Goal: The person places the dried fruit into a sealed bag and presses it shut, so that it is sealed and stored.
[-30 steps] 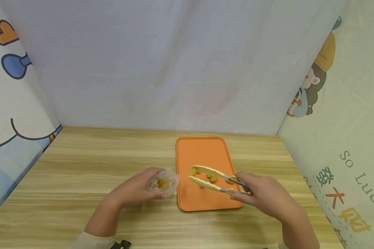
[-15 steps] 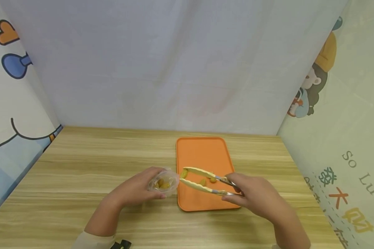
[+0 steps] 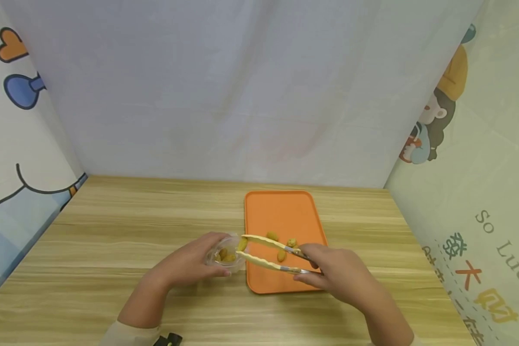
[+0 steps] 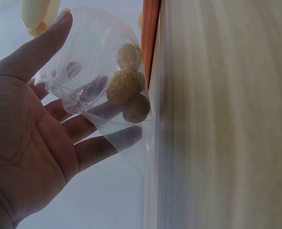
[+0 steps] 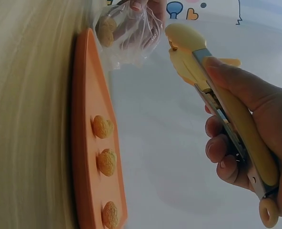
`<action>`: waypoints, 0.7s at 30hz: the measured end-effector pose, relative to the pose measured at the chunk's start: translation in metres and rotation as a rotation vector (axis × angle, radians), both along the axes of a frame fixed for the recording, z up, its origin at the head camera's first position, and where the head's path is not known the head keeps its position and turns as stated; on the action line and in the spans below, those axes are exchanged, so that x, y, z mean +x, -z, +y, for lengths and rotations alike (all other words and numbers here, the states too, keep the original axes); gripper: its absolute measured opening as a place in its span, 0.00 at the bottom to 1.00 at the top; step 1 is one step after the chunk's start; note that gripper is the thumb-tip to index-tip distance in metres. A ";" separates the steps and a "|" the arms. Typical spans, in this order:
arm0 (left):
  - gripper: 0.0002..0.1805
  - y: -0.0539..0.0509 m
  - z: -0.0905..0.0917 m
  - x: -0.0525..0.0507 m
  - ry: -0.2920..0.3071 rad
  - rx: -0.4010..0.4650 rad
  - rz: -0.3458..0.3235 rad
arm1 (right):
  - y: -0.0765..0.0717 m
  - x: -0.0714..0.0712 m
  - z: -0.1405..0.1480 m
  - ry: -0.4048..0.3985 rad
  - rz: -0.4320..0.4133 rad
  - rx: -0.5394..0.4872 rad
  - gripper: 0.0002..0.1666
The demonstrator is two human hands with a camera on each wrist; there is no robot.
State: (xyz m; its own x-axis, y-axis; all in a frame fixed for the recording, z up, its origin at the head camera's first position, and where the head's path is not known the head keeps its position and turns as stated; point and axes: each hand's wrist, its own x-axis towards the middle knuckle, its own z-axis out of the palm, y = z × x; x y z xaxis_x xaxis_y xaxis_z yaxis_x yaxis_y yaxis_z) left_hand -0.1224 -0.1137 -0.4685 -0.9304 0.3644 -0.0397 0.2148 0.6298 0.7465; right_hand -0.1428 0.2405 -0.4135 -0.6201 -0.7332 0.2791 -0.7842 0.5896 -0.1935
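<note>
My left hand (image 3: pixel 188 264) holds a clear plastic bag (image 4: pixel 95 45) with its mouth spread, left of the tray. Several wrinkled yellow-brown balls (image 4: pixel 123 86) lie inside the bag, as the left wrist view shows. In my right hand (image 3: pixel 339 271) are kitchen tongs (image 5: pixel 246 129) with yellow tips and a yellow handle. One yellow-brown ball (image 3: pixel 242 244) is pinched between the tong tips, at the bag's mouth. On the orange tray (image 3: pixel 277 211) sit more of these balls (image 5: pixel 106 162), beneath and beyond the tongs.
The tray lies on a wood-grain table (image 3: pixel 155 206). A pale cloth wall (image 3: pixel 242 96) stands behind the table, and printed sheets with cartoon figures flank it. A small black object (image 3: pixel 167 340) shows by the left sleeve at the bottom edge.
My right hand has carried the tongs and the pinched ball leftward from over the tray to the bag's mouth. The left hand and bag have stayed in place.
</note>
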 end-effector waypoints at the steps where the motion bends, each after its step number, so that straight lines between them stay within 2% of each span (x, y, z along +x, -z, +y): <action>1: 0.41 -0.001 0.002 0.002 -0.003 0.000 0.002 | 0.001 0.001 0.000 -0.008 0.005 0.001 0.21; 6: 0.40 -0.003 0.009 0.013 -0.014 -0.005 0.014 | 0.003 0.007 0.002 -0.050 0.019 0.001 0.21; 21: 0.41 -0.005 0.016 0.015 -0.014 0.002 0.001 | 0.007 0.007 0.004 -0.070 0.044 -0.021 0.21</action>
State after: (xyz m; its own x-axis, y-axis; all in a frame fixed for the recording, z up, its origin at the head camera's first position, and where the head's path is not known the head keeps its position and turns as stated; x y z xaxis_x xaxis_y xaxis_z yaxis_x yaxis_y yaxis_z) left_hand -0.1074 -0.0981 -0.4638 -0.9355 0.3512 -0.0380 0.2065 0.6310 0.7478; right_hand -0.1358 0.2443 -0.4202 -0.5539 -0.7684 0.3207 -0.8317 0.5289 -0.1692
